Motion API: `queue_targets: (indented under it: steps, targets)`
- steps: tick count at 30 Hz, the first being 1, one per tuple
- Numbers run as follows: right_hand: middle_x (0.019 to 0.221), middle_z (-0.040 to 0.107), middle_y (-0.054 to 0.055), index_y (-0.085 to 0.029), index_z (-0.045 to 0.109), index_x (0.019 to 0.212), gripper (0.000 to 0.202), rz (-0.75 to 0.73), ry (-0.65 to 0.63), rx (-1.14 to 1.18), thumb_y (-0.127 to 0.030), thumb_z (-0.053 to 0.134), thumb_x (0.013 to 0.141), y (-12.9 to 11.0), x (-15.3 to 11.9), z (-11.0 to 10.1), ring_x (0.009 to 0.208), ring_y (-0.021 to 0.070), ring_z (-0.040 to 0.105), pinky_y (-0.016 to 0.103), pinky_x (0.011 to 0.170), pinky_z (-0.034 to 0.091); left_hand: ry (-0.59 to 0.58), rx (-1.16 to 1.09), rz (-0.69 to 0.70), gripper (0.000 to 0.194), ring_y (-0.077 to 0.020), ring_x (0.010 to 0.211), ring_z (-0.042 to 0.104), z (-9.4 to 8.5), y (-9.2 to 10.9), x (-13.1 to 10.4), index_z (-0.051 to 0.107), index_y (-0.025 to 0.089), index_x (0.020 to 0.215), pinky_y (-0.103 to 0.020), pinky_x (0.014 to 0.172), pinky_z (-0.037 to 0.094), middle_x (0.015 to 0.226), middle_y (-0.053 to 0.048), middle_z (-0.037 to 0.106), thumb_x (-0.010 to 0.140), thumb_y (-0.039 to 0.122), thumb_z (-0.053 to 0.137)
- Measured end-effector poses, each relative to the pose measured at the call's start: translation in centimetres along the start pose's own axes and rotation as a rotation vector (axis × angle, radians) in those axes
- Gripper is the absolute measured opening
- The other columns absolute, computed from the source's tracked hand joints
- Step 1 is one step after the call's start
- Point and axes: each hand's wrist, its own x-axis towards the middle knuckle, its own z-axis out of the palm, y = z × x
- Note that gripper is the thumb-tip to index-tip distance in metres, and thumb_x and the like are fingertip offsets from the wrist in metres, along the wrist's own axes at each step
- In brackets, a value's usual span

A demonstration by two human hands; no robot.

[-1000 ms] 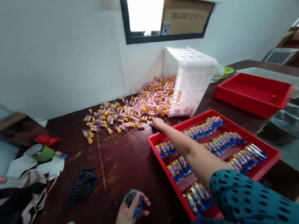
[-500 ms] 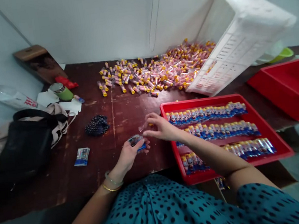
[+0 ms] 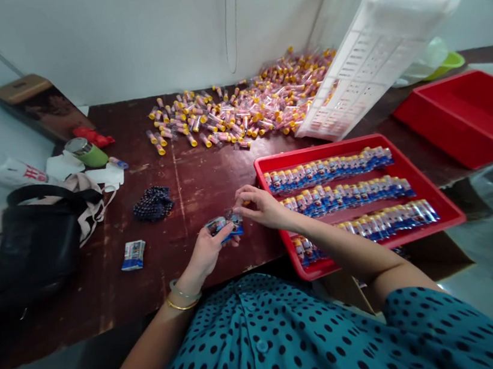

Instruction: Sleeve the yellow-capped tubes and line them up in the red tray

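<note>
Blue-and-clear printed wrappers (image 3: 236, 227) lie in my left hand (image 3: 204, 252), held between the thumb and the fingers over the table's front part. My right hand (image 3: 262, 208) is closed in a pinch on a small tube with a yellow cap (image 3: 247, 203). The tube's far end meets the top of the wrappers; fingers hide most of it. To the right, a red tray (image 3: 315, 152) holds three rows of filled blue packets (image 3: 330, 168). A small stack of flat wrappers (image 3: 133, 255) rests on the table at the left.
A heap of yellow-capped pink tubes (image 3: 237, 116) spreads along the wall beside a leaning white basket (image 3: 351, 80). At left are a dark cloth (image 3: 153, 203), black bag (image 3: 39, 236) and green jar (image 3: 90, 153). An empty-looking red bin (image 3: 468, 113) stands far right.
My right hand has brought the tube down against the wrappers, and its clear end no longer shows apart from them. The view has shifted slightly.
</note>
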Motion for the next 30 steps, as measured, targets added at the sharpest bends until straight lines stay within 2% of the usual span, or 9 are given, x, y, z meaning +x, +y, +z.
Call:
queue_targets:
  steps: [3, 5, 7, 9, 13, 18, 23, 28, 30]
  targets:
    - [0.103, 0.06, 0.007, -0.019, 0.065, 0.092, 0.012, 0.01, 0.028, 0.051, -0.029, 0.059, 0.093, -0.1, 0.1, -1.1, 0.102, 0.0185, 0.059, 0.035, 0.095, 0.047, 0.022, 0.01, -0.001, 0.027, -0.0127, 0.06, 0.06, -0.5, -0.5, 0.1, 0.067, 0.015, 0.07, -0.023, 0.052, 0.049, 0.067, 0.001, 0.065, 0.063, 0.032, 0.086]
    - [0.101, 0.062, 0.005, -0.02, 0.063, 0.104, 0.014, 0.081, 0.063, 0.177, -0.029, 0.058, 0.094, 0.0, 0.2, -2.4, 0.093, 0.0163, 0.06, 0.032, 0.086, 0.051, 0.036, 0.029, -0.006, 0.028, -0.011, 0.058, 0.057, -0.9, -0.8, 0.2, 0.066, 0.016, 0.067, -0.021, 0.05, 0.045, 0.064, 0.002, 0.063, 0.059, 0.029, 0.089]
    - [0.092, 0.064, 0.002, -0.022, 0.059, 0.109, 0.021, 0.196, 0.061, 0.368, -0.033, 0.062, 0.092, 0.0, 0.1, -3.8, 0.077, 0.013, 0.059, 0.027, 0.071, 0.052, 0.014, 0.075, -0.018, 0.029, -0.0094, 0.055, 0.054, -1.2, -1.1, 0.3, 0.066, 0.016, 0.067, -0.021, 0.051, 0.042, 0.064, 0.003, 0.063, 0.055, 0.027, 0.09]
    - [0.085, 0.064, 0.0, -0.022, 0.058, 0.107, 0.026, 0.294, 0.019, 0.537, -0.036, 0.068, 0.088, 0.0, 0.0, -5.0, 0.068, 0.0109, 0.058, 0.023, 0.062, 0.051, -0.024, 0.127, -0.021, 0.029, -0.0084, 0.052, 0.051, -1.4, -1.3, 0.2, 0.066, 0.016, 0.067, -0.022, 0.052, 0.041, 0.063, 0.004, 0.063, 0.054, 0.026, 0.091]
    - [0.086, 0.065, 0.0, -0.02, 0.061, 0.1, 0.03, 0.361, -0.053, 0.675, -0.039, 0.074, 0.082, -0.4, -0.4, -5.8, 0.069, 0.0102, 0.059, 0.023, 0.061, 0.053, -0.089, 0.187, -0.012, 0.028, -0.0082, 0.052, 0.049, -1.2, -1.1, 0.2, 0.063, 0.016, 0.063, -0.023, 0.054, 0.04, 0.061, 0.004, 0.061, 0.058, 0.025, 0.089]
    - [0.084, 0.065, 0.0, -0.018, 0.062, 0.1, 0.029, 0.33, -0.115, 0.619, -0.038, 0.074, 0.083, -0.6, -0.9, -4.7, 0.069, 0.0098, 0.059, 0.023, 0.064, 0.052, -0.069, 0.185, -0.011, 0.026, -0.0096, 0.056, 0.051, -0.7, -1.1, 0.3, 0.064, 0.017, 0.065, -0.024, 0.059, 0.041, 0.063, 0.004, 0.062, 0.058, 0.023, 0.088]
    - [0.084, 0.065, 0.0, -0.018, 0.065, 0.101, 0.023, 0.242, -0.05, 0.351, -0.034, 0.071, 0.086, -0.3, -1.5, -4.3, 0.076, 0.0116, 0.06, 0.025, 0.072, 0.05, 0.005, 0.164, -0.023, 0.029, -0.0109, 0.062, 0.054, 0.0, -1.9, 0.5, 0.064, 0.017, 0.067, -0.025, 0.064, 0.043, 0.066, 0.004, 0.063, 0.054, 0.024, 0.089]
    - [0.089, 0.067, 0.0, -0.02, 0.063, 0.101, 0.025, 0.313, 0.069, 0.505, -0.037, 0.071, 0.085, 0.4, -1.7, -6.0, 0.074, 0.0109, 0.061, 0.025, 0.071, 0.053, -0.001, 0.18, -0.032, 0.032, -0.0102, 0.057, 0.052, 0.5, -2.1, 0.8, 0.064, 0.017, 0.066, -0.024, 0.06, 0.042, 0.063, 0.004, 0.062, 0.051, 0.026, 0.091]
    - [0.088, 0.067, 0.0, -0.02, 0.063, 0.102, 0.027, 0.365, 0.073, 0.57, -0.038, 0.072, 0.084, 0.4, -1.7, -6.6, 0.071, 0.0101, 0.061, 0.024, 0.068, 0.054, -0.009, 0.183, -0.032, 0.032, -0.0102, 0.057, 0.052, 0.5, -2.0, 0.9, 0.063, 0.017, 0.066, -0.024, 0.061, 0.042, 0.062, 0.004, 0.062, 0.052, 0.025, 0.091]
